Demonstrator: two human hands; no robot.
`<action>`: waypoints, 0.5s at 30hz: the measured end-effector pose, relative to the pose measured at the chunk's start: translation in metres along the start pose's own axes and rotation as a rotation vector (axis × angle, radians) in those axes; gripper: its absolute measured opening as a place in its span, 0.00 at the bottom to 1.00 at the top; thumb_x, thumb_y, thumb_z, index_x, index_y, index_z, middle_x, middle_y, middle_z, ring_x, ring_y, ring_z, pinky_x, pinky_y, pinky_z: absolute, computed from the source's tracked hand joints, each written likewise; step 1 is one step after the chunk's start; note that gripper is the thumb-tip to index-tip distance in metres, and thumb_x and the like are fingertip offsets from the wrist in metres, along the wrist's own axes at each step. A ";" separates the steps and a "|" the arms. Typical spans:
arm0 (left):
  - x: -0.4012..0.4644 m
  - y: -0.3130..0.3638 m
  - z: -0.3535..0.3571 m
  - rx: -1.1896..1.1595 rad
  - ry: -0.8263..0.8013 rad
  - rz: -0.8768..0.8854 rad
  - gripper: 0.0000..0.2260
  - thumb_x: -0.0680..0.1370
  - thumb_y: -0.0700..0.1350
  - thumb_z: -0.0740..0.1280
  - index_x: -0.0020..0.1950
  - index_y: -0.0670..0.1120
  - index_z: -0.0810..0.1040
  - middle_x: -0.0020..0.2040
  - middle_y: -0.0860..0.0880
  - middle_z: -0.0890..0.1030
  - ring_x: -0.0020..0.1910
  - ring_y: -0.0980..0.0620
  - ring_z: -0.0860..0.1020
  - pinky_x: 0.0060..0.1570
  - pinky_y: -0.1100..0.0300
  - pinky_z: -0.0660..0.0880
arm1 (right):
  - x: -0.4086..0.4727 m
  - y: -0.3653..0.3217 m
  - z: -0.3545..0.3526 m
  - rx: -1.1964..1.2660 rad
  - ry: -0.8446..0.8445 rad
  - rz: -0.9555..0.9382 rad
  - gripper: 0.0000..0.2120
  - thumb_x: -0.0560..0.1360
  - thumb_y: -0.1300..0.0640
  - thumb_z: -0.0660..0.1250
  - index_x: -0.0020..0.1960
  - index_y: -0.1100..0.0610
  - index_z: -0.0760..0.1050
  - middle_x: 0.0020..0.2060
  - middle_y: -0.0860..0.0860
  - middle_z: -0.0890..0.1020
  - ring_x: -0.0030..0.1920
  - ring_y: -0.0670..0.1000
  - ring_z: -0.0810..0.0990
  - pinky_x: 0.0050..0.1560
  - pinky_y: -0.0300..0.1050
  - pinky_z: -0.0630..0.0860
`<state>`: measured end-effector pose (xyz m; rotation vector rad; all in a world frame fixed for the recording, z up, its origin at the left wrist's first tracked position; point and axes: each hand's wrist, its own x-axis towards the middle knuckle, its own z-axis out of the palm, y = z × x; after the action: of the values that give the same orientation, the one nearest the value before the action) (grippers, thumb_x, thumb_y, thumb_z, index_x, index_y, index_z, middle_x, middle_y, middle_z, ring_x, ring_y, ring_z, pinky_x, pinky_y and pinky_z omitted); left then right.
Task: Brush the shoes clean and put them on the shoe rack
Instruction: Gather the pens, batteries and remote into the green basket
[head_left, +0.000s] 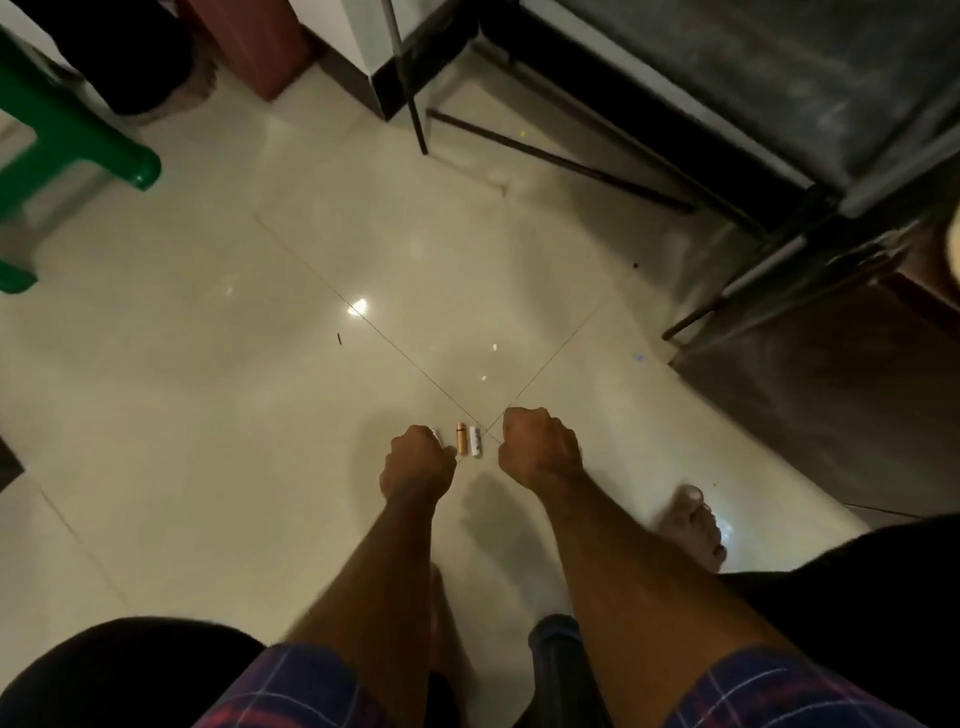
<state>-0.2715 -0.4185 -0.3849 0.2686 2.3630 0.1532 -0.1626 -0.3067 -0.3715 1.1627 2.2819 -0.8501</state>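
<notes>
No shoe and no brush is in view. My left hand (418, 460) and my right hand (537, 447) are both curled into fists, side by side, low over the glossy cream tile floor (234, 364). Nothing shows inside either fist. Between them, on the floor, lie a small gold cylinder (461, 438) and a small white one (476, 441). A pale tip (438, 435) shows beside my left knuckles. A black metal-framed rack (571, 161) with a dark top stands at the upper right.
A green plastic stool (67, 140) stands at the left edge. A black bin (130, 57) and a red-brown object (254, 41) are at the top left. A dark cabinet (831, 395) is on the right. My bare foot (693, 525) rests on the tiles.
</notes>
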 end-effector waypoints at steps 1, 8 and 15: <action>0.008 -0.003 0.007 -0.014 -0.008 -0.017 0.10 0.74 0.51 0.70 0.47 0.46 0.77 0.48 0.44 0.80 0.47 0.40 0.79 0.50 0.50 0.79 | 0.009 -0.003 0.009 -0.005 -0.011 -0.009 0.05 0.76 0.57 0.66 0.51 0.53 0.74 0.51 0.53 0.80 0.50 0.56 0.81 0.50 0.47 0.78; 0.052 -0.024 0.038 -0.035 -0.004 -0.127 0.17 0.74 0.56 0.70 0.53 0.44 0.77 0.50 0.44 0.80 0.49 0.42 0.80 0.48 0.50 0.79 | 0.054 -0.005 0.058 0.063 -0.002 0.029 0.07 0.78 0.54 0.67 0.54 0.55 0.76 0.51 0.54 0.81 0.50 0.56 0.81 0.45 0.46 0.76; 0.073 -0.021 0.055 -0.072 0.039 -0.230 0.17 0.77 0.59 0.68 0.52 0.45 0.75 0.54 0.44 0.79 0.53 0.40 0.79 0.50 0.52 0.77 | 0.077 -0.006 0.087 0.128 0.008 0.051 0.11 0.75 0.56 0.70 0.56 0.54 0.73 0.51 0.54 0.78 0.49 0.55 0.79 0.46 0.50 0.79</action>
<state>-0.2881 -0.4196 -0.4773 -0.0418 2.4007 0.1332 -0.2005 -0.3268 -0.4795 1.2760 2.2223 -0.9852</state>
